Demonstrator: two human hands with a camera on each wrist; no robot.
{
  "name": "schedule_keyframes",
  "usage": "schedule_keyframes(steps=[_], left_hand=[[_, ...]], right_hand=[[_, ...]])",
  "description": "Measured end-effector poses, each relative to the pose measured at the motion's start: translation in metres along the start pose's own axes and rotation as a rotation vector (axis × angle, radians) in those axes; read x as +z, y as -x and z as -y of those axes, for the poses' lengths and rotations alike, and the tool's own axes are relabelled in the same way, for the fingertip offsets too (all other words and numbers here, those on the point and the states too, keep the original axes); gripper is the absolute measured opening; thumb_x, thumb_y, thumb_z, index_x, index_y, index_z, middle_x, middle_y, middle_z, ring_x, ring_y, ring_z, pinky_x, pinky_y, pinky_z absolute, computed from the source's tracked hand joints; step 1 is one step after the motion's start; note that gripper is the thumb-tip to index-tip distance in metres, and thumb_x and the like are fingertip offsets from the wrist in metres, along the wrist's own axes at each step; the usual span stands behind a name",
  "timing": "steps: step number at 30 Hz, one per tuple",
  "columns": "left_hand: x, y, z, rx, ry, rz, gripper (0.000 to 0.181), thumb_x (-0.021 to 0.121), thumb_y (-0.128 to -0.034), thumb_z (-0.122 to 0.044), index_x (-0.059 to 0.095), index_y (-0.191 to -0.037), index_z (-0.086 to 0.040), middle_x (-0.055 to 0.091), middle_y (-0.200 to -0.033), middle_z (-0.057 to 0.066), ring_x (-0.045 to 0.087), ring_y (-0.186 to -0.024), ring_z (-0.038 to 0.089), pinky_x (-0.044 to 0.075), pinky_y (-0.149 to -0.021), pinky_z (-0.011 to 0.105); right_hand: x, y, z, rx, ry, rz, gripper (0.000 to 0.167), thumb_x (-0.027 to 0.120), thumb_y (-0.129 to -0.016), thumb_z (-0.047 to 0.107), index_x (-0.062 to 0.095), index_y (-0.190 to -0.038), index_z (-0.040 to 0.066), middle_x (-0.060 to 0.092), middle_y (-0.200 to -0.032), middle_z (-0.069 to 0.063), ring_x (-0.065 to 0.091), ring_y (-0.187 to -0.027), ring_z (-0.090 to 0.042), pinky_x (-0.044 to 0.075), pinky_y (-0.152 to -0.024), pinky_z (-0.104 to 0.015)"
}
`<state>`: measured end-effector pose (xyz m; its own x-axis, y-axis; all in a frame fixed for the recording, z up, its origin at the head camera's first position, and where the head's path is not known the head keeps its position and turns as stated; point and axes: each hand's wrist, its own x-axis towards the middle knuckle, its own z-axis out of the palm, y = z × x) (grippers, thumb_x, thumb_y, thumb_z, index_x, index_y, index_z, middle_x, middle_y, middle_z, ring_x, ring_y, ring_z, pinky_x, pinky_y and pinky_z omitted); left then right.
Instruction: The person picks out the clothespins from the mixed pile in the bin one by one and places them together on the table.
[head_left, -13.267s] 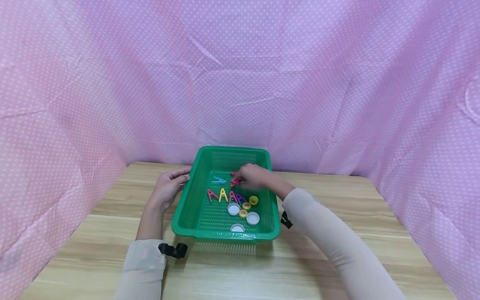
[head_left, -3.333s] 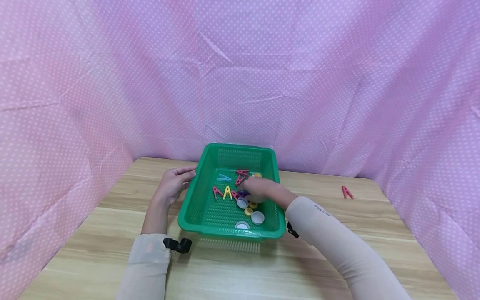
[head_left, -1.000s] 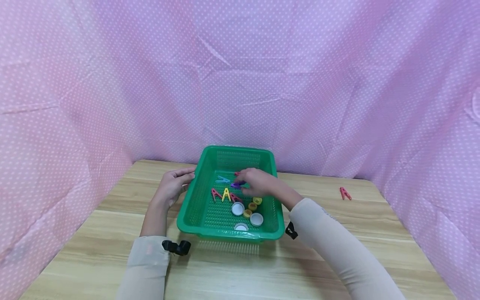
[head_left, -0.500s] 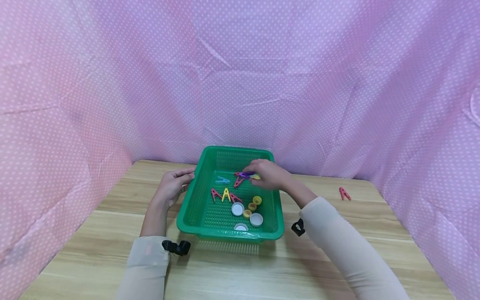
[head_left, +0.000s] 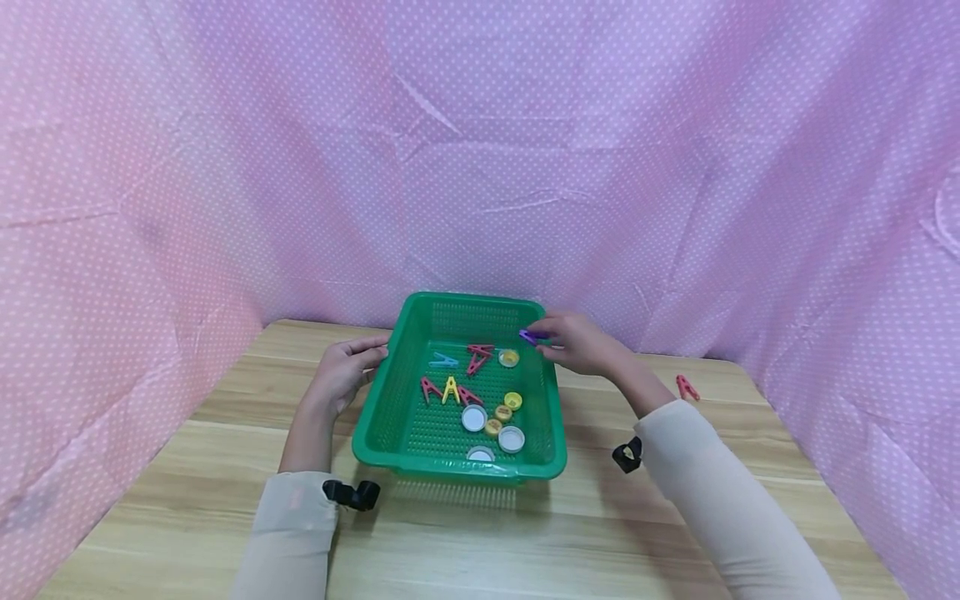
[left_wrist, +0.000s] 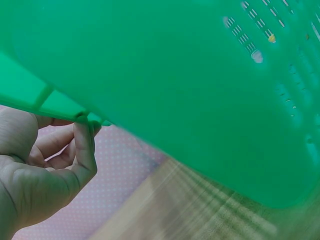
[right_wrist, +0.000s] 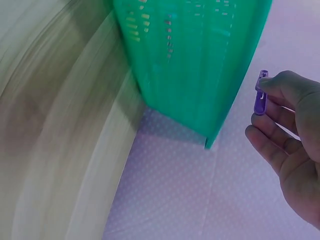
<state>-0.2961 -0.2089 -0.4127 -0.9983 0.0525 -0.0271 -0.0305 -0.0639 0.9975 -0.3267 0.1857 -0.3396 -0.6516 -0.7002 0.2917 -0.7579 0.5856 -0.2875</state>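
Observation:
My right hand [head_left: 577, 343] pinches a purple clothespin [head_left: 528, 337] above the right rim of the green basket [head_left: 363, 417]. In the right wrist view the purple clothespin [right_wrist: 261, 95] sits between thumb and fingers, outside the basket wall [right_wrist: 195, 85]. With thumb and fingers, my left hand [head_left: 341, 373] grips the basket's left rim; the left wrist view shows that hand [left_wrist: 55, 170] bent around the rim's edge. Inside the basket lie a blue clothespin [head_left: 443, 361], a yellow clothespin [head_left: 451, 390] and several red ones [head_left: 430, 389].
Several white lids [head_left: 473, 418] and small yellow caps [head_left: 503, 413] lie in the basket's front right. A red clothespin [head_left: 687, 387] rests on the wooden table [head_left: 645, 533] at the right. A pink dotted cloth [head_left: 480, 167] hangs behind the table.
A red clothespin came to lie on the table at the right. My right hand took the purple clothespin from among the caps and carried it up and right. My left hand stays on the rim.

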Motion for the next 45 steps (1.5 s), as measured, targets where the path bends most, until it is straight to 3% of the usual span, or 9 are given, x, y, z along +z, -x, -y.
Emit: schedule_keyframes(steps=[5,21,28,34,40,45], left_hand=[[0.001,0.0,0.0,0.001,0.001,0.005,0.04,0.061,-0.1033,-0.009,0.056,-0.139,0.009,0.072,-0.101,-0.006,0.067,-0.089,0.008,0.057,-0.083,0.025],[-0.002,-0.001,0.001,0.003,0.004,0.007,0.041,0.062,-0.1031,-0.009,0.056,-0.138,0.011,0.073,-0.099,-0.007,0.067,-0.087,0.007,0.056,-0.082,0.025],[-0.001,-0.001,0.0,0.005,0.011,0.009,0.043,0.062,-0.1028,-0.008,0.054,-0.14,0.012,0.073,-0.098,-0.007,0.066,-0.087,0.007,0.056,-0.08,0.024],[0.0,-0.001,0.0,-0.004,0.001,0.002,0.041,0.061,-0.1035,-0.01,0.056,-0.139,0.01,0.073,-0.101,-0.006,0.066,-0.09,0.008,0.056,-0.081,0.024],[-0.001,-0.002,0.0,-0.003,-0.001,0.003,0.042,0.062,-0.1031,-0.01,0.056,-0.139,0.01,0.073,-0.1,-0.006,0.066,-0.089,0.009,0.057,-0.082,0.025],[0.0,-0.001,0.0,-0.008,0.01,-0.001,0.043,0.063,-0.1025,-0.01,0.055,-0.139,0.011,0.073,-0.099,-0.006,0.066,-0.089,0.008,0.056,-0.082,0.025]], right_hand=[[-0.004,0.017,-0.013,0.048,-0.039,-0.026,0.027,0.071,-0.092,-0.003,0.071,-0.118,-0.004,0.07,-0.105,-0.012,0.07,-0.098,-0.028,0.06,-0.085,-0.047],[-0.018,0.081,-0.057,0.185,0.041,-0.104,0.027,0.072,-0.094,0.001,0.07,-0.118,-0.009,0.07,-0.107,-0.018,0.071,-0.096,-0.035,0.059,-0.085,-0.052],[-0.018,0.111,-0.081,0.279,-0.005,-0.16,0.025,0.07,-0.094,0.003,0.072,-0.117,-0.006,0.071,-0.102,-0.015,0.069,-0.091,-0.029,0.059,-0.08,-0.044],[-0.015,0.137,-0.1,0.36,0.018,-0.227,0.024,0.073,-0.093,0.003,0.073,-0.114,-0.006,0.072,-0.095,-0.014,0.068,-0.085,-0.027,0.059,-0.074,-0.038],[-0.007,0.157,-0.114,0.446,0.033,-0.216,0.026,0.074,-0.092,0.005,0.072,-0.115,-0.008,0.071,-0.09,-0.013,0.064,-0.08,-0.022,0.055,-0.07,-0.034],[0.003,0.165,-0.124,0.509,0.048,-0.212,0.028,0.073,-0.092,0.005,0.071,-0.116,-0.01,0.072,-0.091,-0.016,0.063,-0.08,-0.024,0.053,-0.073,-0.04]])
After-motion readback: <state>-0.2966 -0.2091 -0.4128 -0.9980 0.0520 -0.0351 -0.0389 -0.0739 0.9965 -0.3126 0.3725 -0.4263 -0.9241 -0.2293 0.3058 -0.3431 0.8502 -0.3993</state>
